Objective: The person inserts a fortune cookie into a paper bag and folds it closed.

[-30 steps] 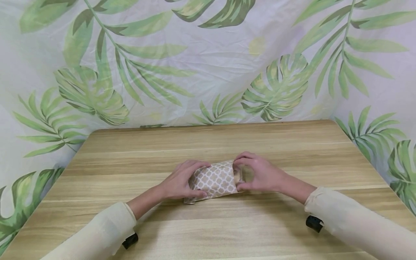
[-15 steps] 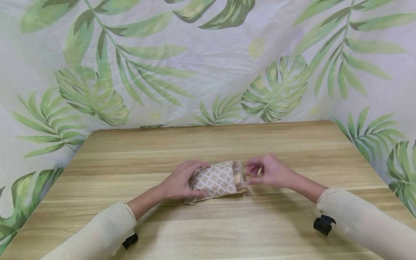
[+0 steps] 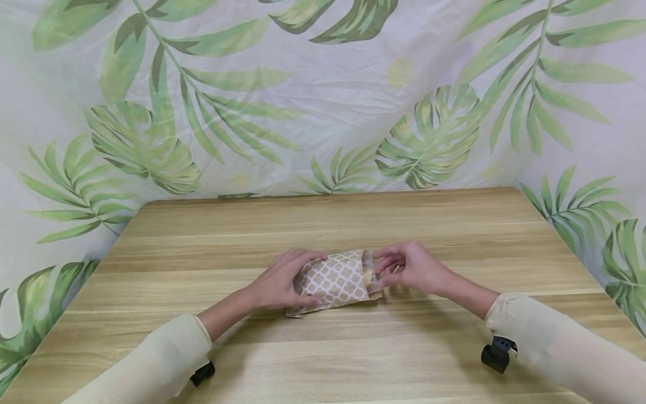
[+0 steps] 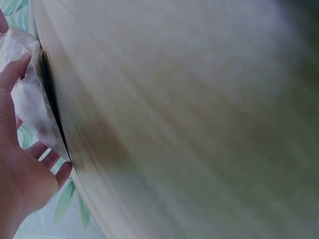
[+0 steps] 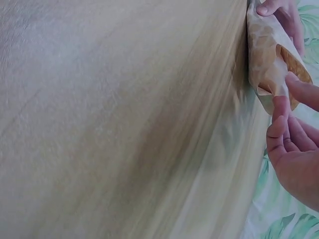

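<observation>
A tan paper bag (image 3: 335, 279) with a white lattice print lies on its side on the wooden table. My left hand (image 3: 276, 281) grips its left end, thumb on the near side and fingers over the far side. Clear plastic wrapping (image 5: 280, 83) sticks out of the bag's open right end, with something pale tan inside it in the head view. My right hand (image 3: 415, 270) pinches this plastic between thumb and forefinger, its other fingers curled. Most of what is in the bag is hidden. In the left wrist view, the left thumb (image 4: 17, 69) presses on the bag.
The wooden table (image 3: 323, 359) reaches back to a hanging cloth (image 3: 333, 95) printed with green leaves. Below the cream sleeves hang small black devices, one at the left wrist (image 3: 203, 373) and one at the right (image 3: 495, 357).
My right hand has left the bag's mouth, moved right, then come back left to the plastic, which now sticks out further. The left hand has kept its hold on the bag.
</observation>
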The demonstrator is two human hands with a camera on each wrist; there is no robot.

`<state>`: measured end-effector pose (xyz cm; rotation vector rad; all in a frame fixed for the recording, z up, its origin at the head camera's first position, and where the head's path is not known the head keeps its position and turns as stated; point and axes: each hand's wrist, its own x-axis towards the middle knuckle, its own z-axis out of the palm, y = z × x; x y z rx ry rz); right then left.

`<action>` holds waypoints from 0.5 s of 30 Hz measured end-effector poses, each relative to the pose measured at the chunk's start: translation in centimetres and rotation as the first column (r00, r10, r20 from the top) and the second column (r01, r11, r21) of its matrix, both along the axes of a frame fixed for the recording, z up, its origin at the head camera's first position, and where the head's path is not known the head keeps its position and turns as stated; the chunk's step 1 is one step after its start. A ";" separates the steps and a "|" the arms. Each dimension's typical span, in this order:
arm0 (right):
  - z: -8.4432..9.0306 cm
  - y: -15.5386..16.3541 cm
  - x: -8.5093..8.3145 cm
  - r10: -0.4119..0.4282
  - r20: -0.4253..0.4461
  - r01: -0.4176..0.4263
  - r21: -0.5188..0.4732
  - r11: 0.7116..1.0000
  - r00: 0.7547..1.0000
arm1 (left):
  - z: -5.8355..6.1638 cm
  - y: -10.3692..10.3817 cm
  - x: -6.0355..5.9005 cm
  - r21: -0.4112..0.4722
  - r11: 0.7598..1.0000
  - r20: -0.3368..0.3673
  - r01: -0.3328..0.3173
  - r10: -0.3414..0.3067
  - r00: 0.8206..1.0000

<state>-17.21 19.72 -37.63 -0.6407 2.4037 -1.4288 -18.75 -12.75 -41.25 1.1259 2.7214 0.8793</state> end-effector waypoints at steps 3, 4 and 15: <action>-0.1 -0.1 0.1 -0.001 0.005 0.001 -0.011 1.000 1.000 | 0.0 0.0 0.0 -0.008 1.000 -0.001 -0.005 0.005 1.000; -0.1 -0.1 0.1 -0.001 0.006 0.001 -0.011 1.000 1.000 | 0.0 0.0 0.0 -0.009 1.000 -0.001 -0.006 0.006 1.000; -0.1 -0.9 0.6 0.020 -0.045 -0.020 -0.009 1.000 0.999 | 0.1 0.1 0.0 -0.014 1.000 -0.010 -0.005 0.004 1.000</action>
